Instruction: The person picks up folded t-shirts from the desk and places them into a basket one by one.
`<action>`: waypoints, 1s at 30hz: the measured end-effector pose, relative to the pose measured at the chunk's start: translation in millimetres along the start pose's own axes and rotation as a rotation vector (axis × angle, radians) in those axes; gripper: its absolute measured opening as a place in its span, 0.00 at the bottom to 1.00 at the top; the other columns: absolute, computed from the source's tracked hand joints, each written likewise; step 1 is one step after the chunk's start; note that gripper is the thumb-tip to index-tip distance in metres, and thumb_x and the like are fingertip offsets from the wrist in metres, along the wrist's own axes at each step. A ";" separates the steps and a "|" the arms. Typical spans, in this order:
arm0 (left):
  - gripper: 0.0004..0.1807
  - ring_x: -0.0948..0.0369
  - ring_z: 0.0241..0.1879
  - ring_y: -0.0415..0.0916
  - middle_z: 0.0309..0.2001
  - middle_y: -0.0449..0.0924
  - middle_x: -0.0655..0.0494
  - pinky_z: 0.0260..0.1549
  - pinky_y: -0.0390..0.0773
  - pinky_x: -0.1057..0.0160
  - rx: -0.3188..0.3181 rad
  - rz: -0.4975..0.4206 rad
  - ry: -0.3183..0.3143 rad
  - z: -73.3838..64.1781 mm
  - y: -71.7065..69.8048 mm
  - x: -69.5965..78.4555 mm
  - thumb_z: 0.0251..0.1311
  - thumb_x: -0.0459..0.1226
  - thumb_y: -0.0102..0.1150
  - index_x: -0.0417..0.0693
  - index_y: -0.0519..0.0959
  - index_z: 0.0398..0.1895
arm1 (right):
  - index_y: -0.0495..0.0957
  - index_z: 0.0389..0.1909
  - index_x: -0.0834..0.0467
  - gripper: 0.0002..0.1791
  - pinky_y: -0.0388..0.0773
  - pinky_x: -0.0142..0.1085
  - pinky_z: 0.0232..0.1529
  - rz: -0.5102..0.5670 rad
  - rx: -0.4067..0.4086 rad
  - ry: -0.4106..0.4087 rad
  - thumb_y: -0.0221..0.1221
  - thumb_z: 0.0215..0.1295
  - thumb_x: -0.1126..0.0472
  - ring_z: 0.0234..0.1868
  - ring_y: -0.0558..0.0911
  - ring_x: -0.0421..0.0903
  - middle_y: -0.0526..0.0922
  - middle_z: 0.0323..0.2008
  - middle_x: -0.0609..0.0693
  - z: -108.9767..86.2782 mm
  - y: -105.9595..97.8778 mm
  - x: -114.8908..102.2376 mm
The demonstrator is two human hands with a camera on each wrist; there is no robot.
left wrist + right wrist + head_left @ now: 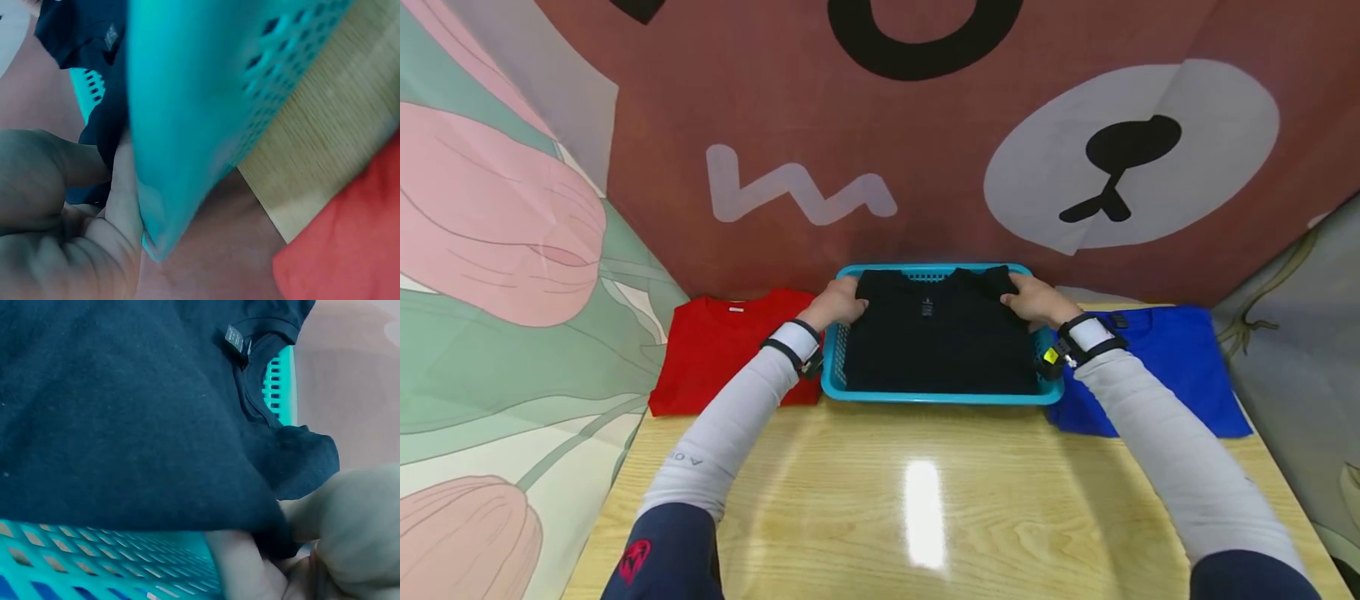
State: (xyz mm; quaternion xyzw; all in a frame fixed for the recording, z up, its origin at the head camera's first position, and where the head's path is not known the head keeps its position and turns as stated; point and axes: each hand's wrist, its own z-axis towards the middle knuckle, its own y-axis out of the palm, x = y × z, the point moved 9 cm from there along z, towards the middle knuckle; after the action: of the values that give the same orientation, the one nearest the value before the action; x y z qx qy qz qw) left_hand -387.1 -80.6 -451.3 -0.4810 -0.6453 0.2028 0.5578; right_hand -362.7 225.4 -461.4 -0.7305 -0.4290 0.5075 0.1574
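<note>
A folded black T-shirt [940,346] lies in a turquoise plastic basket [940,398], its neck label facing up. My left hand [837,303] pinches the shirt's left shoulder between thumb and fingers. In the left wrist view those fingers [122,194] sit just inside the basket wall [181,112]. The opposite shoulder is held by my right hand [1037,302], thumb on top. Close up in the right wrist view, the shirt's lower layers disappear between thumb and fingers [240,562], beside the perforated basket side [112,556].
Folded red clothing [730,342] lies left of the basket on the wooden table [850,492]. Folded blue clothing [1165,358] lies on the right, partly behind my right forearm. A printed brown cloth [940,183] hangs directly behind the basket.
</note>
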 end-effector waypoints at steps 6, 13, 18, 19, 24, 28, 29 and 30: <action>0.19 0.50 0.44 0.73 0.47 0.74 0.42 0.41 0.78 0.56 0.032 0.130 -0.002 1.7 5.4 5.1 0.71 0.39 0.51 0.37 0.67 0.59 | 0.29 0.77 0.64 0.38 0.85 0.43 0.31 -0.095 0.001 0.026 0.39 0.79 0.59 0.42 0.84 0.62 0.43 0.75 0.75 1.8 3.0 -0.1; 0.21 0.51 0.41 0.75 0.45 0.75 0.42 0.36 0.80 0.57 0.050 0.202 -0.067 -7.3 5.4 15.6 0.65 0.34 0.57 0.37 0.65 0.58 | 0.61 0.61 0.72 0.22 0.84 0.40 0.26 -0.193 0.078 0.044 0.45 0.77 0.60 0.22 0.86 0.49 0.75 0.47 0.73 0.0 -3.6 -6.8; 0.37 0.51 0.46 0.77 0.54 0.74 0.40 0.39 0.83 0.56 0.061 0.259 -0.102 -18.9 0.9 27.8 0.63 0.34 0.60 0.37 0.54 0.71 | 0.64 0.57 0.69 0.19 0.76 0.39 0.22 -0.311 0.169 0.033 0.49 0.75 0.58 0.25 0.83 0.50 0.79 0.32 0.60 -14.9 -12.7 -23.7; 0.38 0.51 0.49 0.76 0.57 0.73 0.40 0.42 0.83 0.56 0.059 0.281 -0.097 -21.1 0.5 30.8 0.63 0.35 0.61 0.38 0.53 0.72 | 0.66 0.54 0.68 0.18 0.74 0.39 0.22 -0.331 0.185 0.027 0.50 0.74 0.58 0.26 0.81 0.51 0.79 0.31 0.59 -17.6 -13.3 -28.0; 0.28 0.52 0.55 0.72 0.61 0.72 0.43 0.50 0.80 0.52 -0.095 0.405 -0.035 -30.0 17.0 41.4 0.68 0.41 0.57 0.43 0.63 0.67 | 0.74 0.42 0.64 0.09 0.71 0.40 0.28 -0.390 0.207 -0.080 0.55 0.71 0.60 0.30 0.76 0.51 0.77 0.34 0.58 -22.8 -2.3 -50.0; 0.22 0.53 0.56 0.72 0.60 0.74 0.45 0.57 0.77 0.52 -0.286 0.469 0.043 -37.8 41.7 43.0 0.70 0.42 0.54 0.44 0.68 0.64 | 0.78 0.46 0.64 0.10 0.76 0.39 0.34 -0.416 0.130 -0.150 0.56 0.69 0.62 0.33 0.79 0.48 0.82 0.40 0.58 -21.9 17.5 -52.6; 0.22 0.53 0.57 0.71 0.61 0.73 0.46 0.58 0.76 0.52 -0.307 0.471 0.054 -39.7 45.3 42.7 0.70 0.42 0.54 0.44 0.69 0.64 | 0.79 0.48 0.64 0.11 0.77 0.39 0.34 -0.417 0.112 -0.163 0.56 0.69 0.62 0.33 0.79 0.48 0.83 0.41 0.59 -22.4 21.5 -52.0; 0.23 0.54 0.57 0.71 0.62 0.74 0.46 0.59 0.76 0.52 -0.311 0.466 0.069 -41.4 47.2 42.7 0.70 0.43 0.54 0.45 0.69 0.64 | 0.79 0.49 0.64 0.12 0.77 0.39 0.36 -0.419 0.102 -0.177 0.56 0.70 0.62 0.33 0.79 0.48 0.83 0.42 0.59 -23.7 24.7 -51.7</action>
State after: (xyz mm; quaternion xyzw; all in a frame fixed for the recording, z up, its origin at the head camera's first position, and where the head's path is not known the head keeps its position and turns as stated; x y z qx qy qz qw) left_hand -326.9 -34.3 -454.4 -0.7028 -0.5211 0.2079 0.4373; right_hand -336.5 175.2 -436.2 -0.5692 -0.5571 0.5469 0.2579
